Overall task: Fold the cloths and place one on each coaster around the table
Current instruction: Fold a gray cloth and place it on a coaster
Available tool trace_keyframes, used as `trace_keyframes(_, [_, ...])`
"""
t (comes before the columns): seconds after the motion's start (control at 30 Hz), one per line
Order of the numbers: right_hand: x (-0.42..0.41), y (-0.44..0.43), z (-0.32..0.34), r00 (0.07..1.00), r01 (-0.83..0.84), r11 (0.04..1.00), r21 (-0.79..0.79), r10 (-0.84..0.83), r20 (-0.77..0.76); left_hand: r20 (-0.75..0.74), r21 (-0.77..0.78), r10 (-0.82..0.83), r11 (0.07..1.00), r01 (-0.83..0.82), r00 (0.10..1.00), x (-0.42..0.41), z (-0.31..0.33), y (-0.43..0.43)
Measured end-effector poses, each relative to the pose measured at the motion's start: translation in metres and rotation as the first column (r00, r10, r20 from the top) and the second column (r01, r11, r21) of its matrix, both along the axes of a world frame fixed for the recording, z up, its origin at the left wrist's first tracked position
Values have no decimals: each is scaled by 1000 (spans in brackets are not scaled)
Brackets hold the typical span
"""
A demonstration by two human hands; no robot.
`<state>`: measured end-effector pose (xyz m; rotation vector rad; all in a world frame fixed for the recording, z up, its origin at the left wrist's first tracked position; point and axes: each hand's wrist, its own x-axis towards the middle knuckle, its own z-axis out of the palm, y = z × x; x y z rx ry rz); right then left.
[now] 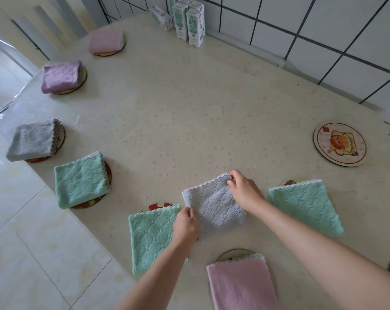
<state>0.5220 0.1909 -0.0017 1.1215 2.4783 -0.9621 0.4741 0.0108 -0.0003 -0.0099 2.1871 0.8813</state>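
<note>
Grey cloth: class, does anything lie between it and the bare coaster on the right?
Nothing visible does. The table between the grey cloth and the bare coaster holds nothing; the green cloth lies just to the near side of that path.

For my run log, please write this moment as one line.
left grip: pinches grey cloth near edge | right grip: pinches its far corner | bare coaster: far right
</note>
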Motion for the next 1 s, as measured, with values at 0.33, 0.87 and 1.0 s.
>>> trace_keyframes(0.33, [-2,-2,6,990,144,987,-67,-144,5,-26,-51,18,998,-19,1000,14,18,0])
trace_keyframes(0.87, [76,-69,5,990,-99,918,384,131,-57,-523,-515,-813,540,665,255,-22,-7,-21])
trace_keyframes(1.0, [80,-70,5,998,22,939,344,3,-70,-514,-499,-795,582,642,322,-34,-16,-29])
